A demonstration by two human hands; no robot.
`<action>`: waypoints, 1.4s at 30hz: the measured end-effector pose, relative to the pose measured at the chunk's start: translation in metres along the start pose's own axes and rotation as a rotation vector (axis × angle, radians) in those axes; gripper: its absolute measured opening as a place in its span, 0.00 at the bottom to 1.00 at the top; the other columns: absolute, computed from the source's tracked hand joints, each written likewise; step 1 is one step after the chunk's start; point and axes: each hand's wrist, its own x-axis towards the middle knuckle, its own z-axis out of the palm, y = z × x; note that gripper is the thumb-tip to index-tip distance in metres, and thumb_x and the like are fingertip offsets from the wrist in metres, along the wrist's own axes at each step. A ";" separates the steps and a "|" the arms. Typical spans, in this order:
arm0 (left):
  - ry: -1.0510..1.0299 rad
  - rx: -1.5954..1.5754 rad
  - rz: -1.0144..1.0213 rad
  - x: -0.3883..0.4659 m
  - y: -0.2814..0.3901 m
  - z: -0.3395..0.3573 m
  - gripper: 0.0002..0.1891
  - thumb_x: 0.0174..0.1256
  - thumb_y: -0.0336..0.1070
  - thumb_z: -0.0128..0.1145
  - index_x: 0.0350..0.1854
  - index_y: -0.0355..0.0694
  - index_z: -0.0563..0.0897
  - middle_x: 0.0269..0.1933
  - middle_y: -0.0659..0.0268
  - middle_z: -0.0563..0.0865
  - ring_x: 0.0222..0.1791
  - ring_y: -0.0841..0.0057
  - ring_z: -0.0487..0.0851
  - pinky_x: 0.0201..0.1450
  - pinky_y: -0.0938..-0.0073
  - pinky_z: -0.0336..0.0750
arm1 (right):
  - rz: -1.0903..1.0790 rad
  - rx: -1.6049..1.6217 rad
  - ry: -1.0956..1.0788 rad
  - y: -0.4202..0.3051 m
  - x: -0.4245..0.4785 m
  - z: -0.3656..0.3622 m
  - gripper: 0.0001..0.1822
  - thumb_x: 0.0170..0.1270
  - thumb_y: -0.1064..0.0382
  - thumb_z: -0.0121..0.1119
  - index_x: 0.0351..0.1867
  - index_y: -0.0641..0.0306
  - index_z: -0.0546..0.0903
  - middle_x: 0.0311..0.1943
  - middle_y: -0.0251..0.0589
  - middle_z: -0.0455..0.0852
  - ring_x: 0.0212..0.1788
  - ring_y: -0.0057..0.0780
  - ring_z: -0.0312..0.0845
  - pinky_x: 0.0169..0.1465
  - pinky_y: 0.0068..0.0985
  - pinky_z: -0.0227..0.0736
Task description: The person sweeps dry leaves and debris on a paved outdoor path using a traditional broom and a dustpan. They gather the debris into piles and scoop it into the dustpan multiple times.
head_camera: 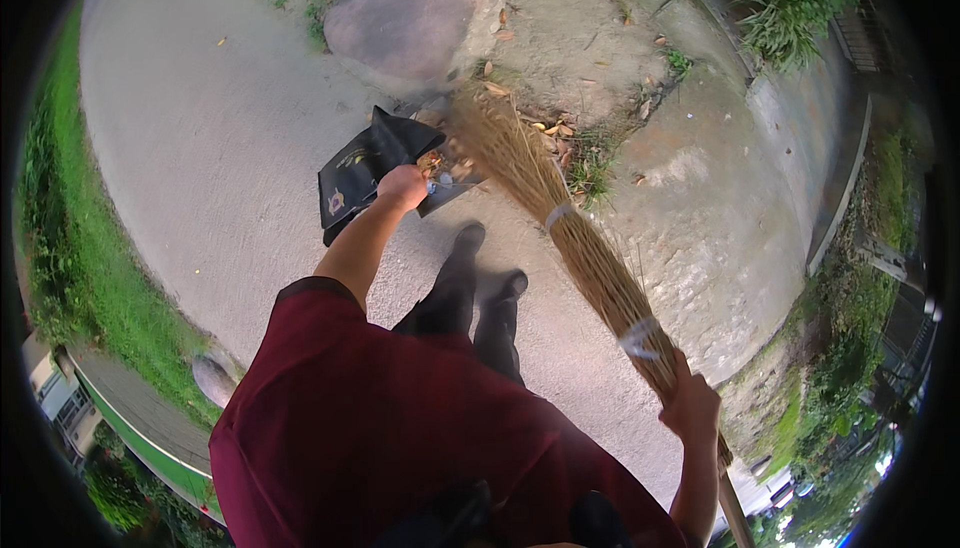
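Note:
My right hand (691, 404) grips a long straw broom (600, 278), bound with pale ties, near where the bristles meet the wooden handle. The blurred bristle tips reach the ground beside the mouth of a black dustpan (356, 169). My left hand (405, 188) is closed at the dustpan's upper edge; the exact part it grips is hidden by the fingers. Inside the mouth lies litter (435, 165) with brown leaves and bluish scraps. Dry leaves (559, 130) lie on the ground just right of the bristles.
A large rounded boulder (409, 11) lies beyond the dustpan. Broad flat rock (697, 225) rises at right, with a grass tuft (592, 165) at its edge. Pavement (172, 135) spreads to the left, bordered by a grass strip (90, 240). My dark shoes (470, 236) stand below the dustpan.

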 end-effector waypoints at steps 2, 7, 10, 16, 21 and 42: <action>-0.025 0.002 0.051 0.004 -0.011 0.006 0.23 0.67 0.51 0.41 0.34 0.36 0.83 0.39 0.51 0.84 0.43 0.53 0.81 0.46 0.57 0.75 | 0.081 -0.004 -0.014 0.018 -0.038 0.007 0.48 0.38 0.66 0.65 0.67 0.49 0.56 0.31 0.49 0.78 0.33 0.49 0.79 0.39 0.43 0.74; 0.023 0.086 0.108 -0.009 -0.021 -0.015 0.22 0.67 0.51 0.41 0.34 0.38 0.83 0.36 0.53 0.84 0.40 0.53 0.82 0.43 0.56 0.76 | 0.261 0.233 -0.020 0.053 -0.089 0.028 0.54 0.31 0.68 0.68 0.67 0.50 0.54 0.35 0.52 0.82 0.39 0.50 0.80 0.44 0.41 0.74; 0.034 0.156 0.131 -0.012 -0.006 -0.026 0.22 0.67 0.52 0.42 0.35 0.39 0.83 0.37 0.54 0.85 0.39 0.55 0.82 0.42 0.57 0.77 | 0.358 0.339 -0.053 0.056 -0.068 0.031 0.60 0.26 0.68 0.70 0.69 0.54 0.50 0.40 0.54 0.82 0.43 0.51 0.79 0.47 0.39 0.74; 0.088 0.138 0.106 -0.006 0.016 -0.011 0.22 0.67 0.51 0.42 0.34 0.40 0.84 0.37 0.53 0.85 0.39 0.56 0.83 0.41 0.58 0.77 | 0.241 0.087 -0.129 0.028 0.046 0.075 0.59 0.33 0.62 0.71 0.70 0.59 0.46 0.39 0.52 0.81 0.42 0.48 0.80 0.46 0.40 0.75; 0.090 0.130 0.057 0.004 0.010 -0.006 0.23 0.66 0.54 0.43 0.35 0.40 0.84 0.39 0.54 0.84 0.41 0.57 0.82 0.43 0.59 0.76 | 0.014 -0.008 -0.179 -0.033 0.035 0.052 0.50 0.46 0.60 0.66 0.70 0.58 0.48 0.38 0.50 0.81 0.39 0.43 0.81 0.42 0.37 0.76; 0.191 -0.002 -0.091 -0.003 -0.016 -0.019 0.20 0.66 0.52 0.42 0.36 0.43 0.83 0.39 0.58 0.85 0.42 0.58 0.82 0.43 0.59 0.76 | 0.061 -0.034 0.126 -0.026 0.114 -0.064 0.58 0.34 0.67 0.71 0.69 0.56 0.48 0.34 0.52 0.82 0.40 0.47 0.80 0.43 0.36 0.76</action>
